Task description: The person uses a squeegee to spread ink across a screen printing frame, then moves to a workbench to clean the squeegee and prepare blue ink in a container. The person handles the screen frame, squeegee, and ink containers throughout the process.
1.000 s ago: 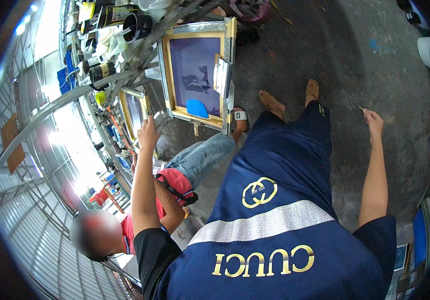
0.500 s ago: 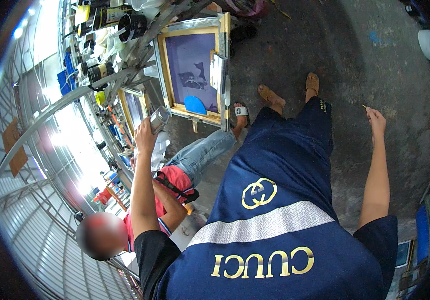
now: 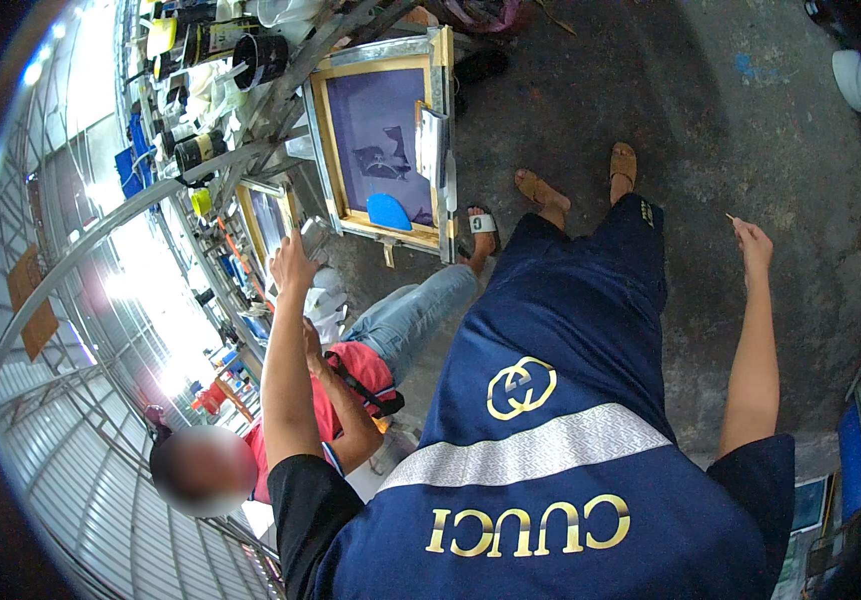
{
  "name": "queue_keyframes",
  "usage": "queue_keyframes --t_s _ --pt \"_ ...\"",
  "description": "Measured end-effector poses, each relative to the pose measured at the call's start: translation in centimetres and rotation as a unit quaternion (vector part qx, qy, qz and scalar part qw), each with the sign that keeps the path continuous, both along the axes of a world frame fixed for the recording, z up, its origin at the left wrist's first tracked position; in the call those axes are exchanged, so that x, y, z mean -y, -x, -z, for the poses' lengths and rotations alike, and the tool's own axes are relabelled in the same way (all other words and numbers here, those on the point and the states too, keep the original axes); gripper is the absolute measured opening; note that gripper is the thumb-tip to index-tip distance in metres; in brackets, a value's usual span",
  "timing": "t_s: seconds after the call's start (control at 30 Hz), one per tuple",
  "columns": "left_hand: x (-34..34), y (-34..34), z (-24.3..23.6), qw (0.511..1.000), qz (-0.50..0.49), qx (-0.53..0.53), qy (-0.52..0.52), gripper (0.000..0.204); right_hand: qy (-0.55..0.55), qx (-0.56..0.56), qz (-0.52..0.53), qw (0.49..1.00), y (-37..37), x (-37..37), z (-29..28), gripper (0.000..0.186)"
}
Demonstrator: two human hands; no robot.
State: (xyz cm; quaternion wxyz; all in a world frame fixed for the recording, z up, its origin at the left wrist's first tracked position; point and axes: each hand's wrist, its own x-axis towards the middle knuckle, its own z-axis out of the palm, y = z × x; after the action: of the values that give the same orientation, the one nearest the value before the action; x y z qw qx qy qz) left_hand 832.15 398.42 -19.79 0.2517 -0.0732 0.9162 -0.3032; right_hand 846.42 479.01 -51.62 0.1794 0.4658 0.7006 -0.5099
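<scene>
My left hand (image 3: 292, 266) is raised at the left, its fingers wrapped around a silvery cylindrical container (image 3: 314, 240). The hand covers part of the container, so its full shape is hidden. Close by on the right stands a screen-printing frame (image 3: 322, 150) with a wooden inner border and purple mesh. On the frame rests a blue rounded scraper (image 3: 388, 211). My right hand (image 3: 753, 247) is held out over the floor on the right. Its fingertips pinch a short, thin, pale stick (image 3: 732, 217).
A co-worker in a red shirt (image 3: 365, 370) and jeans is close by on my left. Dark tubs (image 3: 258, 60) and other containers crowd a metal-framed rack (image 3: 250, 150) at the far left. A second screen frame (image 3: 268, 215) stands behind my left hand. The concrete floor (image 3: 690, 90) spreads ahead.
My left hand has turned, and the container in it is now more hidden behind the fingers. The co-worker's arm has shifted up near my forearm. My right hand has hardly moved.
</scene>
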Motion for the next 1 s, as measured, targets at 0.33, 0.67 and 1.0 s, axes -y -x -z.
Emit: queue_keyframes --t_s 0.33,0.67,1.0 --pt "0.0 0.2 0.5 0.999 -0.032 0.001 -0.007 0.074 -0.007 -0.008 -0.006 1.0 -0.8 -0.8 -0.2 0.031" --pt "0.3 -0.1 -0.3 0.997 -0.071 -0.044 -0.005 0.064 0.0 -0.017 -0.02 1.0 0.4 -1.7 -0.5 0.03" --pt "-2.0 -2.3 1.6 0.992 -0.1 -0.046 -0.07 0.054 -0.004 -0.026 -0.053 0.998 0.5 -2.1 -1.0 0.03"
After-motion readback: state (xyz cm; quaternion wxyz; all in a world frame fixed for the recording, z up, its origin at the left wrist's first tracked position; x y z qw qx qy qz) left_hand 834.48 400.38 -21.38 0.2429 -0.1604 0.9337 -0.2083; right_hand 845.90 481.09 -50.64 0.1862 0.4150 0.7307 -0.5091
